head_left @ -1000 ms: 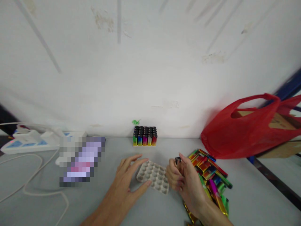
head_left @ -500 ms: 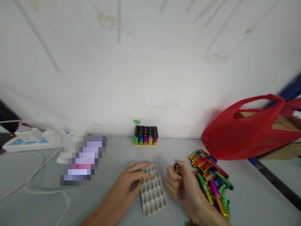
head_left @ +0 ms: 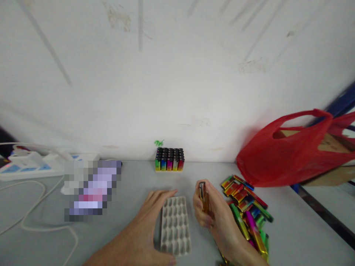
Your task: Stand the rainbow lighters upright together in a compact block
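An off-white tray (head_left: 175, 225) with rows of hollow slots lies on the grey table. Around its left side curves my left hand (head_left: 151, 225), fingers and thumb spread apart, holding nothing. Right of the tray, my right hand (head_left: 212, 214) is closed around a lighter (head_left: 203, 195) with a metal top and an orange-gold body. Loose colourful lighters (head_left: 248, 214) lie in a pile just beyond my right hand. Near the wall, a block of upright lighters with black tops (head_left: 169, 160) stands in rows.
At the right stands a red plastic bag (head_left: 280, 159) with cardboard in it. A blurred phone-like screen (head_left: 97, 186) lies at the left, beside a white power strip (head_left: 36, 166) and white cables (head_left: 41, 228). A white wall (head_left: 177, 81) rises behind the table.
My left hand has opened wider, its fingers off the tray's slots and its thumb now at the near end. The tray has turned slightly. More of the lighter shows in my right hand.
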Available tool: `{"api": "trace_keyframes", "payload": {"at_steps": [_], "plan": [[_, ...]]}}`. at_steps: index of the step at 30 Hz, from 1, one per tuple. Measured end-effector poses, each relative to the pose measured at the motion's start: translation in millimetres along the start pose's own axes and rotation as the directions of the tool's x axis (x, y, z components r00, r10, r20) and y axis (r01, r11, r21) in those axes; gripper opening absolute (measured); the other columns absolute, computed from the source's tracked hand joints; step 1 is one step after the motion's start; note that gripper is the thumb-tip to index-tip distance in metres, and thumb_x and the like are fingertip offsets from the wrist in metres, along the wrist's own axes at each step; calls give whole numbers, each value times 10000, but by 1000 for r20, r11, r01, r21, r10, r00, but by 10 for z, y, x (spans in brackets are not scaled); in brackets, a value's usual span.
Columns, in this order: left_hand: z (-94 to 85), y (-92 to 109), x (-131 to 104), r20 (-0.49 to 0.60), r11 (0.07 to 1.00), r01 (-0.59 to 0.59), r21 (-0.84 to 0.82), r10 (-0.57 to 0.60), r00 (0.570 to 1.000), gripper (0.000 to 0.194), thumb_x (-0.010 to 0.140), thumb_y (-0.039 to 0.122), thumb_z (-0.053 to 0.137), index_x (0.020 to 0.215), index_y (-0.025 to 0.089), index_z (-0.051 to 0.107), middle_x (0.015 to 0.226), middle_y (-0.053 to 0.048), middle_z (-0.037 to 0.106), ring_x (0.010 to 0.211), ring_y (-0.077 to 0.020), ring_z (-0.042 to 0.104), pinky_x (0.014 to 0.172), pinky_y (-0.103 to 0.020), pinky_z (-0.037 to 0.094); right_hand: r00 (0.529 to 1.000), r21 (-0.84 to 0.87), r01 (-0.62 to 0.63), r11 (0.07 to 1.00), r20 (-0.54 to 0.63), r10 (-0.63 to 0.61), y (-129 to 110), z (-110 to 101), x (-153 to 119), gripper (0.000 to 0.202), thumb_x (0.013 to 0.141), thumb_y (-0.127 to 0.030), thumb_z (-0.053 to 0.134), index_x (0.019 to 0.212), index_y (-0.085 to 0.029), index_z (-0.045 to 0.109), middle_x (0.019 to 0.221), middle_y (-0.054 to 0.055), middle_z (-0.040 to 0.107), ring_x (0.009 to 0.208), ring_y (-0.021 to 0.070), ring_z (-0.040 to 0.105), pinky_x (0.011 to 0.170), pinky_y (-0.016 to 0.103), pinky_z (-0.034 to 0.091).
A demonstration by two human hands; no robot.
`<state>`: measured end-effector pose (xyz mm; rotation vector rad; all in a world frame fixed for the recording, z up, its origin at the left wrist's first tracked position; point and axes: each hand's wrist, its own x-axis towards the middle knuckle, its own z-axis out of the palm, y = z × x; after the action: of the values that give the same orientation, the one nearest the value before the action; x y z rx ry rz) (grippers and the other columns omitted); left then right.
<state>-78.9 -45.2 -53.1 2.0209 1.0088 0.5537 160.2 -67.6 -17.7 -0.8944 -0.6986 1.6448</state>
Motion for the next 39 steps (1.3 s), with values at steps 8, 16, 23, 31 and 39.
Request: {"api": "trace_keyframes", "payload": {"at_steps": [8, 16, 23, 31, 39], "plan": [[49, 161, 9, 62, 985, -89, -146, 99, 993, 1166, 653, 388, 1063, 1660, 352, 477, 1610, -115, 581, 1473, -438, 558, 1304, -613, 429, 978, -228, 205, 952, 88, -190, 55, -30, -19, 326, 1072, -548, 748, 1006, -231, 711, 875, -5, 634, 845, 171, 552, 822, 281, 446], [59, 195, -11, 55, 981, 60, -183, -51, 997, 1086, 711, 234, 1020, 1646, 383, 488, 1646, -74, 573, 1532, -395, 519, 1338, -575, 376, 972, -455, 230, 860, 65, -225, 46, -51, 13, 383, 922, -557, 906, 930, -198, 775, 870, 20, 707, 851, 206, 608, 819, 325, 466], [153, 157, 43, -83, 979, 96, -181, -113, 990, 835, 744, 155, 911, 1510, 353, 645, 1518, -60, 702, 1320, -360, 674, 1211, -528, 510, 962, -451, 268, 851, 71, -265, 135, -38, 24, 348, 897, -481, 955, 951, -213, 740, 887, 30, 804, 758, 182, 622, 722, 311, 449], [171, 156, 40, -86, 982, 79, -173, -95, 992, 855, 740, 133, 916, 1517, 348, 632, 1495, -64, 701, 1315, -353, 659, 1190, -510, 505, 961, -448, 252, 858, 15, -275, 185, -28, 55, 450, 828, -550, 997, 938, -212, 721, 956, 65, 836, 787, 202, 709, 769, 331, 522], [169, 167, 48, -86, 981, 50, -187, -67, 994, 823, 730, 102, 930, 1470, 339, 657, 1439, -58, 717, 1340, -353, 655, 1205, -489, 495, 954, -556, 257, 791, 16, -299, 262, -3, 35, 400, 853, -489, 985, 941, -229, 696, 870, 23, 802, 758, 199, 708, 722, 306, 522]]}}
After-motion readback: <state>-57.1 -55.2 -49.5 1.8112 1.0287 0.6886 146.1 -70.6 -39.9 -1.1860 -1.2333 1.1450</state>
